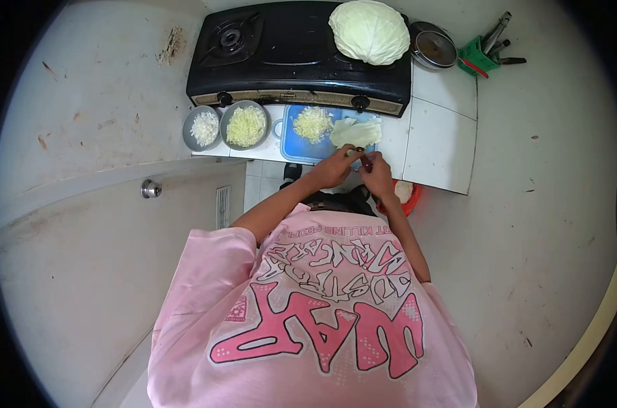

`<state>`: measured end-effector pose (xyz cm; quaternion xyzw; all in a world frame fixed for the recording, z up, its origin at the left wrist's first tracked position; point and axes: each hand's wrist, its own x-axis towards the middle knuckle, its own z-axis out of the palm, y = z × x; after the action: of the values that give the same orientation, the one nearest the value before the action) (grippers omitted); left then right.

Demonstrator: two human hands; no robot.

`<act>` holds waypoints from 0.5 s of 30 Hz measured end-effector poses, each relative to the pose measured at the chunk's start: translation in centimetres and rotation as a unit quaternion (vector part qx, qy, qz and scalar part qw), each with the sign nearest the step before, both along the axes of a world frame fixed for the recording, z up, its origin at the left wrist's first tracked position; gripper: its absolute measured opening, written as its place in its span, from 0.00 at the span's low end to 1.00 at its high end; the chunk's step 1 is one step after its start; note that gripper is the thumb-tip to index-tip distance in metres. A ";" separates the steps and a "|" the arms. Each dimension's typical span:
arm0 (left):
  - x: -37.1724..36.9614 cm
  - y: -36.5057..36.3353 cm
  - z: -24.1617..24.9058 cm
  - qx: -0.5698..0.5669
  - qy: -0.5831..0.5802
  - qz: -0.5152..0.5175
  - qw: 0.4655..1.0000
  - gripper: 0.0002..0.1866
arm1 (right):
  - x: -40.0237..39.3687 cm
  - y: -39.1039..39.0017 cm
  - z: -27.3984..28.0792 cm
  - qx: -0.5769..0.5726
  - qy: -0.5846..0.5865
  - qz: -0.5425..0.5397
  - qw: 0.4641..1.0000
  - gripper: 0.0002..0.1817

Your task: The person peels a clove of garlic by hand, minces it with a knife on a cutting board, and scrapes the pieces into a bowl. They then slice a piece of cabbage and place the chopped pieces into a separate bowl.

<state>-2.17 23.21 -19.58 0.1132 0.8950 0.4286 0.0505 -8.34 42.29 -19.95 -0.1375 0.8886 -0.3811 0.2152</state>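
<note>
My right hand (378,175) is closed around a dark red handle (367,163), which looks like that of a knife; its blade does not show. My left hand (333,168) is beside it, with fingers drawn together close to the handle's far end and a small dark piece at the fingertips. I cannot tell what the left fingers grip. Just beyond both hands, pale cabbage leaves (356,133) lie on the right part of a blue cutting board (291,146). A heap of shredded cabbage (312,124) sits on the board to their left.
Left of the board stand a bowl of shredded cabbage (246,127) and a bowl of white chopped pieces (204,128). Behind, a black gas stove (288,41) carries a whole cabbage (370,32). Pans (434,47) and a green utensil basket (473,56) are at right; a red basin (413,200) is below the counter.
</note>
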 end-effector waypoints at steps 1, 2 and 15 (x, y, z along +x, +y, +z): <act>-0.3 0.2 -0.1 0.004 -0.014 -0.010 1.000 0.37 | -0.1 0.2 0.0 0.006 0.029 0.000 1.000 0.22; -0.6 0.3 -0.1 -0.019 -0.004 -0.001 1.000 0.37 | -0.2 0.6 0.1 0.024 0.042 0.008 0.999 0.20; 0.6 -5.2 -0.3 0.183 -0.042 0.312 0.931 0.12 | 1.9 6.3 11.5 0.014 -0.140 0.021 0.990 0.20</act>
<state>-1.57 18.04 -19.83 -0.1827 0.7882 0.5835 -0.0703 -6.46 48.61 -8.44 -0.0987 0.8517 -0.3793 0.3477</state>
